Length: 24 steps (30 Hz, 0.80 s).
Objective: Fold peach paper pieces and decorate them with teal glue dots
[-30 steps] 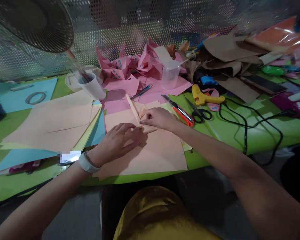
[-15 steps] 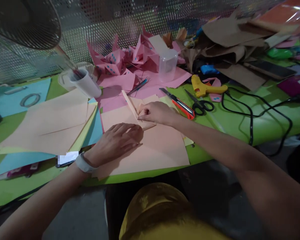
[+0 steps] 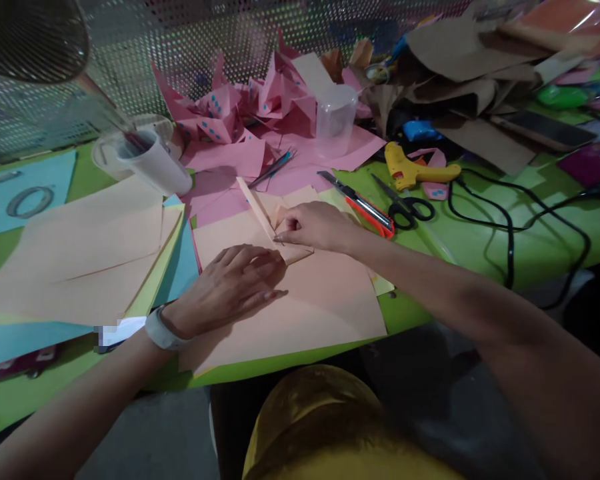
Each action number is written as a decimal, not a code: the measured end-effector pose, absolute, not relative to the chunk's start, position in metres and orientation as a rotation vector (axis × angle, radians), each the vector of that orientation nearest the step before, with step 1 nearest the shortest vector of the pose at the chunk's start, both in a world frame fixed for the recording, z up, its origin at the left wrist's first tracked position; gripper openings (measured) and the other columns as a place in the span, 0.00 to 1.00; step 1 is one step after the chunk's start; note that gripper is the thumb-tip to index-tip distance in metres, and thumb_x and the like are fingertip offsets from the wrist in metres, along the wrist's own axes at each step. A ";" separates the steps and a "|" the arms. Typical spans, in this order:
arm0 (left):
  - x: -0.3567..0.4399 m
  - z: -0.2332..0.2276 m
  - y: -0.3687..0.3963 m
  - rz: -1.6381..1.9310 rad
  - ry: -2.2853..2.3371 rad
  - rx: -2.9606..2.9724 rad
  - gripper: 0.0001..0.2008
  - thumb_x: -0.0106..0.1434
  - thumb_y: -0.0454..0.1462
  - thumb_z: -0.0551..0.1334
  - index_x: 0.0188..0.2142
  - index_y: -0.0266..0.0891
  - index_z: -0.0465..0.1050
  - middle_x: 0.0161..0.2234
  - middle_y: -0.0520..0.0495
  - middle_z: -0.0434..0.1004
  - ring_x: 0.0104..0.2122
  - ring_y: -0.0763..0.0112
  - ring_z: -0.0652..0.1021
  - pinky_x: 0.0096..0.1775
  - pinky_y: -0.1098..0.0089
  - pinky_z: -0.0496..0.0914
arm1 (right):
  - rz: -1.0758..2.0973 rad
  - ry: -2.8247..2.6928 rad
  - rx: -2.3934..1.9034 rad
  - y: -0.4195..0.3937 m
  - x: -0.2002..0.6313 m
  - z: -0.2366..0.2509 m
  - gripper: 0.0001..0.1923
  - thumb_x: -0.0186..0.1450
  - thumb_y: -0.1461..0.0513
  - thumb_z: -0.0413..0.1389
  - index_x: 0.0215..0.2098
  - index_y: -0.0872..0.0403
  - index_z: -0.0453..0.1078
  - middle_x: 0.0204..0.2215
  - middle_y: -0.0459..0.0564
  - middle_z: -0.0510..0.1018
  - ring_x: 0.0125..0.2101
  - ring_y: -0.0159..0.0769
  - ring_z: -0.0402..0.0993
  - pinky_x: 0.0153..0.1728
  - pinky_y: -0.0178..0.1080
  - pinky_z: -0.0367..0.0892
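A folded peach paper piece with a narrow raised flap lies on a large peach sheet at the front of the green table. My left hand lies flat, fingers spread, pressing the sheet just below the fold. My right hand has its fingers curled, pinching the folded piece at its lower corner. A white band sits on my left wrist.
Stacked peach, yellow and blue sheets lie left. A tilted white cup, pink folded shapes, a clear cup, tweezers, a utility knife, scissors, a yellow glue gun and black cable surround them.
The camera has drifted, shifting the scene slightly. My left hand slid a little down the sheet, away from the fold. My right hand stays pinched on the folded piece.
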<state>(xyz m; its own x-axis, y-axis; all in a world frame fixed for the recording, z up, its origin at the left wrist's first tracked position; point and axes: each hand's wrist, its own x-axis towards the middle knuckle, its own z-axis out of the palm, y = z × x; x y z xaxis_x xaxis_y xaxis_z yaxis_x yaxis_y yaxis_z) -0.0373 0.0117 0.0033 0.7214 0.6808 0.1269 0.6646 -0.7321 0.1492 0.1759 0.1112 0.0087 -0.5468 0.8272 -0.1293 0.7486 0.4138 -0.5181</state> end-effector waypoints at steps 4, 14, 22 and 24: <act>-0.032 0.005 0.015 0.291 1.037 2.923 0.23 0.69 0.51 0.56 0.58 0.45 0.68 0.56 0.40 0.70 0.55 0.53 0.70 0.58 0.50 0.64 | 0.789 -2.531 -1.418 0.112 0.175 0.007 0.11 0.62 0.52 0.61 0.31 0.51 0.76 0.28 0.44 0.78 0.28 0.31 0.67 0.28 0.36 0.50; -0.034 0.006 0.027 0.226 0.953 3.075 0.25 0.64 0.57 0.58 0.51 0.45 0.73 0.53 0.43 0.71 0.52 0.55 0.70 0.64 0.49 0.57 | 0.731 -2.546 -1.439 0.111 0.175 0.009 0.13 0.62 0.51 0.60 0.29 0.52 0.75 0.25 0.45 0.76 0.27 0.33 0.66 0.27 0.36 0.49; -0.030 0.018 0.034 -0.010 0.879 3.090 0.26 0.64 0.59 0.56 0.53 0.47 0.72 0.56 0.45 0.71 0.48 0.58 0.73 0.65 0.47 0.54 | 0.737 -2.571 -1.438 0.111 0.176 0.011 0.15 0.63 0.50 0.59 0.30 0.52 0.75 0.26 0.47 0.77 0.28 0.33 0.67 0.28 0.36 0.50; -0.032 0.019 0.033 0.055 0.873 3.041 0.27 0.64 0.58 0.58 0.54 0.46 0.71 0.55 0.44 0.72 0.49 0.58 0.74 0.66 0.46 0.53 | 0.745 -2.565 -1.408 0.111 0.176 0.010 0.13 0.63 0.50 0.59 0.31 0.51 0.76 0.26 0.46 0.77 0.28 0.33 0.68 0.28 0.36 0.50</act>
<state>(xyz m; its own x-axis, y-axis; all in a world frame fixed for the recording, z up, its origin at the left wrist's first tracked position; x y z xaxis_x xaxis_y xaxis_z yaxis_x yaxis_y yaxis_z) -0.0323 0.0327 0.0191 0.8471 0.5300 0.0400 0.5308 -0.8474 -0.0126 0.1762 0.1112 0.0103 -0.5594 0.8193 -0.1258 0.7591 0.4455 -0.4746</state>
